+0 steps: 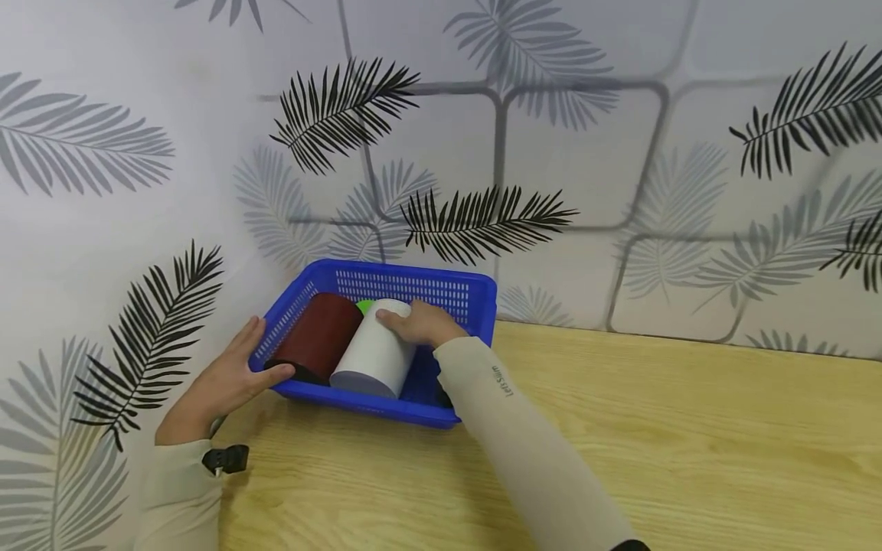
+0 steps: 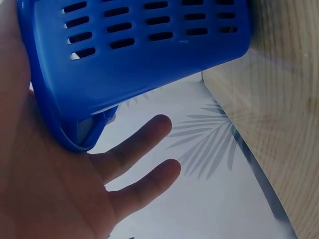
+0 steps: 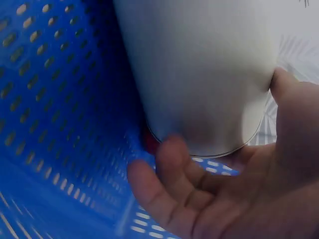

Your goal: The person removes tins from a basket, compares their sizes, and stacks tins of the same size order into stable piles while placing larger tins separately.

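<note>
A blue plastic basket [image 1: 427, 413] with slotted walls stands on the table. Inside, a dark red cylinder [image 1: 320, 333] lies at the left, beside a smooth white cylinder [image 1: 375, 352]. My right hand [image 1: 420, 323] grips the white cylinder near its far end, thumb on its upper side and fingers bent round the end in the right wrist view. At the basket's left corner rests my left hand [image 1: 237, 375], its thumb over the rim. Two straight, spread fingers [image 2: 144, 186] show outside the basket wall in the left wrist view.
Something bright green [image 1: 365, 306] peeks out between the two cylinders. A dark thing [image 1: 443, 394] lies in the basket's right front corner, partly behind the right sleeve. The wood-grain table [image 1: 689, 436] meets a leaf-patterned wall [image 1: 572, 168] behind the basket and at the left.
</note>
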`<state>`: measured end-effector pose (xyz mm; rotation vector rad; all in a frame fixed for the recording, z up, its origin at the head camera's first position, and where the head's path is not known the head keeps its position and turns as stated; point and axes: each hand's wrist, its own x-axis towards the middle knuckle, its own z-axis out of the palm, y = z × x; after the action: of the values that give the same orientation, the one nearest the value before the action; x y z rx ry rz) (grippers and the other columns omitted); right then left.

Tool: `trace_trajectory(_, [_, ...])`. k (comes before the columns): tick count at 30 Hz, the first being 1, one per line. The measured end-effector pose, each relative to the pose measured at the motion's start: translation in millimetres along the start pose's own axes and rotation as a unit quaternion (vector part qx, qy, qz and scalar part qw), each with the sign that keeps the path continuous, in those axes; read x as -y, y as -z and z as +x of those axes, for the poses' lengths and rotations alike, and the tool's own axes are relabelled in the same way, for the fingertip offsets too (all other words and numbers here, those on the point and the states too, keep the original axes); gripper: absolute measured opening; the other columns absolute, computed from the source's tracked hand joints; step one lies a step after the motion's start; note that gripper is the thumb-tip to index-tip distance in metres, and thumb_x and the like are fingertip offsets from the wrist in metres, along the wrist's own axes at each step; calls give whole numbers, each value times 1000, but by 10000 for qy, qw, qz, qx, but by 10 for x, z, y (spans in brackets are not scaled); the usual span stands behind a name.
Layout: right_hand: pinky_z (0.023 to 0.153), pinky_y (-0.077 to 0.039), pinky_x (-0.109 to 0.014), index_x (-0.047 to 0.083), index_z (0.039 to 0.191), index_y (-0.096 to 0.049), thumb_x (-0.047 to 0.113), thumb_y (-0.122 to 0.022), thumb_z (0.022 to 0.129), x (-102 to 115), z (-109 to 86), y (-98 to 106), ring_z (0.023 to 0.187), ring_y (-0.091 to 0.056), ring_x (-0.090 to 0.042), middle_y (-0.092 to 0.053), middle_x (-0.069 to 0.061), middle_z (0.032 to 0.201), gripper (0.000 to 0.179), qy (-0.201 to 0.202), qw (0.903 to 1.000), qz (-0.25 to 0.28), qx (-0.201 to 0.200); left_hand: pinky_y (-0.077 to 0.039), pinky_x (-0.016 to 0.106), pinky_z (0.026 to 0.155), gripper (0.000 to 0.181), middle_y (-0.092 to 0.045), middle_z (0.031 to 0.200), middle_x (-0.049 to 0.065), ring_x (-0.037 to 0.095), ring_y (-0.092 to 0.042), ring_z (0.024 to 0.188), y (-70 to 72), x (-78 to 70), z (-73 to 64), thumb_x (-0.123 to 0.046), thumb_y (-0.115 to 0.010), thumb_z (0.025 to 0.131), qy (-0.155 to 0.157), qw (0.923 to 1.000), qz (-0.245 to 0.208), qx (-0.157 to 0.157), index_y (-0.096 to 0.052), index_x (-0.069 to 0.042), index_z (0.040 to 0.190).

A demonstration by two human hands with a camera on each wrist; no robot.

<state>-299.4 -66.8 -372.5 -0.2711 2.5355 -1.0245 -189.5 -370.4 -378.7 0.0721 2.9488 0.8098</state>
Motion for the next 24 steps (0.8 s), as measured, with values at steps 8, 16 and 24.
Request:
trace_trajectory(8, [78, -56, -53, 11, 154, -34, 48, -48, 96, -102, -26, 153, 89, -68, -39, -61, -22, 108, 70, -327, 9946, 777, 613, -16, 73, 109, 113, 5, 167, 21, 51, -3, 148, 6, -19, 4, -61, -66, 90, 64, 10000, -14, -1, 1, -3, 161])
trace_trajectory(16, [77, -57, -54, 11, 151, -29, 54, -42, 100, -194, -31, 222, 98, -64, -45, -50, -26, 125, 69, -209, 9860, 1160, 1178, -15, 73, 109, 113, 7, 167, 22, 52, -2, 148, 26, -27, 11, -61, -65, 91, 28, 10000, -5, 69, 2, -3, 161])
trace_trajectory(24, [76, -57, -51, 8, 156, -24, 64, -62, 89, -212, -25, 207, 97, -64, -42, -52, -23, 122, 95, -431, 9886, 983, 1054, -14, 72, 111, 114, 6, 167, 22, 50, -1, 149, 22, -26, 1, -60, -67, 91, 22, 9999, -127, 72, 2, -2, 161])
